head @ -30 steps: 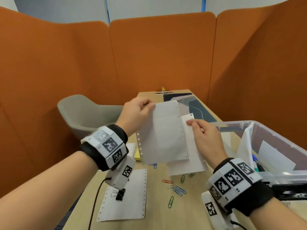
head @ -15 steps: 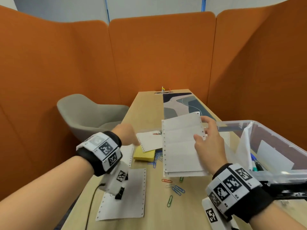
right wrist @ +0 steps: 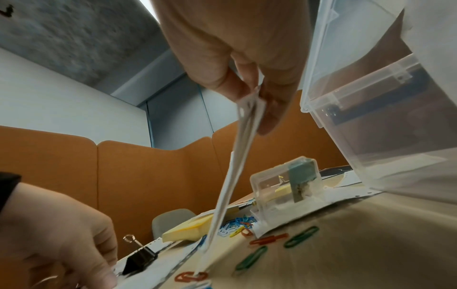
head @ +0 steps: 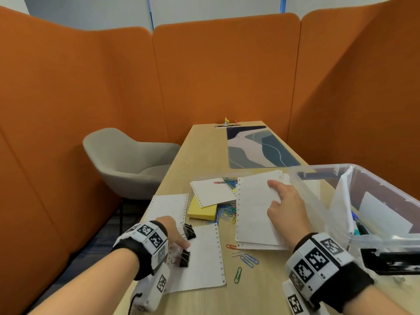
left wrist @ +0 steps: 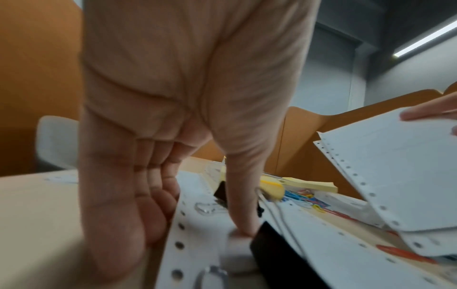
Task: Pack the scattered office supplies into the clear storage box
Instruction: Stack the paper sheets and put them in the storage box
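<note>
Right hand [head: 286,209]: thumb and fingers [right wrist: 274,109] pinch a small stack of perforated sheets [head: 256,212], held tilted, lower edge touching the counter [head: 200,151] just beside the clear storage box [head: 336,214].

Left hand [head: 175,233]: fingers straight, pointing down; thumb tip presses a loose sheet [head: 202,258] between two black binder clips [head: 184,258].

Still on the counter: yellow sticky-note pad [head: 202,209], coloured paper clips [head: 227,211], further sheets.

Box contents: papers, pens.
</note>
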A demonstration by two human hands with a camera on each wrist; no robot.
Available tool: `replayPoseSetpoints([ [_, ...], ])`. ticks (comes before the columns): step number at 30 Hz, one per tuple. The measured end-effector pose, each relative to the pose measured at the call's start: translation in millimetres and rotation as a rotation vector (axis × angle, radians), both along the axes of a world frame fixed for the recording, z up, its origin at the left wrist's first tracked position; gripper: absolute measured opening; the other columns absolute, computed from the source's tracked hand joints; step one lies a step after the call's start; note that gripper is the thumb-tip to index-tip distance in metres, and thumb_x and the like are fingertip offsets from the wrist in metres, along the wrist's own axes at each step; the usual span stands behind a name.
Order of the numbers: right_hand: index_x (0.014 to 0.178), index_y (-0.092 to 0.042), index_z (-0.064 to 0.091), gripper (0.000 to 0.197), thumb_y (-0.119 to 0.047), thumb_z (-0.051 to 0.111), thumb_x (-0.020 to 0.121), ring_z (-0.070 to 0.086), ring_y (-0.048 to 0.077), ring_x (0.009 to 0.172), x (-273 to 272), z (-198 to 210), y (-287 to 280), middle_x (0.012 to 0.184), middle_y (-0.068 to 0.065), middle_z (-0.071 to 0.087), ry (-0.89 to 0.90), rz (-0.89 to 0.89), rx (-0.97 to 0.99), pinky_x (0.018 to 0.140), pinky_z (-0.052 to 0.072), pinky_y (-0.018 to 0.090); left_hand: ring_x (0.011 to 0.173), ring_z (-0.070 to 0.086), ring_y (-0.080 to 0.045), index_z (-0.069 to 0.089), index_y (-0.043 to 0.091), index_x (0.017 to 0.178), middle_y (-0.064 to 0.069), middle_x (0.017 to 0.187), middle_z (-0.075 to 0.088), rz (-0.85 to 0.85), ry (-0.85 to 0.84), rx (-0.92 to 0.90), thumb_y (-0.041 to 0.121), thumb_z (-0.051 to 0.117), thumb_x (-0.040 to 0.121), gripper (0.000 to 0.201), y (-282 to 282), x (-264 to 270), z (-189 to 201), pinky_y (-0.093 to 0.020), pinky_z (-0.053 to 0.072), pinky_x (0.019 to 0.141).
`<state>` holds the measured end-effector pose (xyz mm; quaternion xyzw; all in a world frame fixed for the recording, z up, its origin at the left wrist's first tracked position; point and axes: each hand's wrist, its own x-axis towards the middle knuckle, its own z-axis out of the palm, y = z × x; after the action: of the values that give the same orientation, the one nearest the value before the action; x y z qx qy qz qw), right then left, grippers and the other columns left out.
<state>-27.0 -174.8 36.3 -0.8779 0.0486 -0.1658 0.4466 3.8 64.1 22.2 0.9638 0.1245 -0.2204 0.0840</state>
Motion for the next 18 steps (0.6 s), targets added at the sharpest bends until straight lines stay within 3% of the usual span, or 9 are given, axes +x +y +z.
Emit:
replayPoseSetpoints([
  [1, 0.137, -0.016, 0.043, 0.054, 0.008, 0.041, 0.089, 0.038, 0.018, 0.129, -1, 0, 1, 0.142, 0.003, 0.04, 0.009, 0.002, 0.0, 0.095, 0.026, 0.015, 0.07, 0.057, -0.017, 0.051, 0.01, 0.073, -0.004, 0.082, 0.06, -0.008, -0.001, -0.001, 0.045, 0.069, 0.079, 0.039, -4, 0, -1, -0.021, 0.044, 0.056],
  [4, 0.139, -0.016, 0.041, 0.056, 0.009, 0.041, 0.088, 0.037, 0.018, 0.131, -3, -1, 1, 0.144, 0.003, 0.037, 0.028, -0.004, 0.002, 0.101, 0.029, 0.02, 0.112, 0.059, -0.023, 0.057, 0.004, 0.113, -0.011, 0.119, 0.062, -0.042, -0.062, 0.046, 0.042, 0.064, 0.084, 0.049, -13, -3, -4, -0.026, 0.048, 0.087],
  [5, 0.139, -0.016, 0.041, 0.057, 0.01, 0.041, 0.088, 0.037, 0.019, 0.131, -4, 0, 1, 0.144, 0.004, 0.037, 0.025, -0.007, 0.0, 0.102, 0.029, 0.02, 0.115, 0.058, -0.023, 0.055, 0.004, 0.119, -0.011, 0.12, 0.061, -0.027, -0.083, 0.03, 0.039, 0.064, 0.085, 0.05, -15, -4, -3, -0.027, 0.047, 0.09],
  [7, 0.139, -0.016, 0.04, 0.059, 0.01, 0.043, 0.087, 0.038, 0.019, 0.13, -6, 1, 0, 0.143, 0.003, 0.036, 0.009, -0.02, -0.011, 0.097, 0.029, 0.016, 0.106, 0.062, -0.026, 0.057, 0.004, 0.11, -0.011, 0.107, 0.061, -0.001, -0.14, -0.059, 0.028, 0.064, 0.085, 0.035, -17, -1, 4, -0.027, 0.051, 0.083],
  [10, 0.141, -0.016, 0.036, 0.061, 0.01, 0.044, 0.087, 0.04, 0.02, 0.128, -6, 5, -1, 0.143, 0.004, 0.035, -0.01, -0.039, -0.014, 0.1, 0.033, 0.022, 0.072, 0.066, -0.025, 0.058, 0.001, 0.092, -0.013, 0.087, 0.064, 0.051, -0.242, -0.259, 0.011, 0.063, 0.082, 0.015, -22, 5, 28, -0.031, 0.059, 0.066],
  [12, 0.142, -0.016, 0.034, 0.062, 0.01, 0.044, 0.087, 0.04, 0.02, 0.128, -5, 7, -1, 0.144, 0.004, 0.034, -0.018, -0.041, -0.009, 0.102, 0.035, 0.026, 0.047, 0.057, -0.019, 0.056, 0.001, 0.08, -0.012, 0.067, 0.06, 0.065, -0.302, -0.366, 0.003, 0.059, 0.083, 0.004, -29, 5, 51, -0.025, 0.053, 0.046],
  [13, 0.143, -0.016, 0.033, 0.063, 0.01, 0.044, 0.087, 0.039, 0.02, 0.128, -5, 9, -2, 0.144, 0.004, 0.033, -0.021, -0.042, -0.008, 0.102, 0.035, 0.026, 0.042, 0.053, -0.017, 0.055, 0.001, 0.078, -0.011, 0.062, 0.056, 0.061, -0.331, -0.397, 0.0, 0.057, 0.084, 0.007, -33, 5, 61, -0.023, 0.05, 0.043],
  [15, 0.144, -0.016, 0.031, 0.062, 0.009, 0.043, 0.088, 0.038, 0.02, 0.129, -5, 10, -2, 0.145, 0.004, 0.032, -0.028, -0.041, -0.014, 0.102, 0.034, 0.026, 0.043, 0.049, -0.018, 0.056, 0.0, 0.082, -0.012, 0.06, 0.054, 0.022, -0.397, -0.414, -0.002, 0.053, 0.085, 0.005, -43, 3, 81, -0.025, 0.048, 0.048],
  [18, 0.145, -0.015, 0.028, 0.06, 0.003, 0.044, 0.09, 0.037, 0.02, 0.131, -5, 11, -3, 0.148, 0.002, 0.029, -0.044, -0.04, -0.028, 0.104, 0.031, 0.025, 0.051, 0.059, -0.025, 0.064, -0.006, 0.09, -0.017, 0.069, 0.066, -0.064, -0.586, -0.345, 0.002, 0.049, 0.086, 0.018, -50, 5, 100, -0.035, 0.058, 0.062],
])
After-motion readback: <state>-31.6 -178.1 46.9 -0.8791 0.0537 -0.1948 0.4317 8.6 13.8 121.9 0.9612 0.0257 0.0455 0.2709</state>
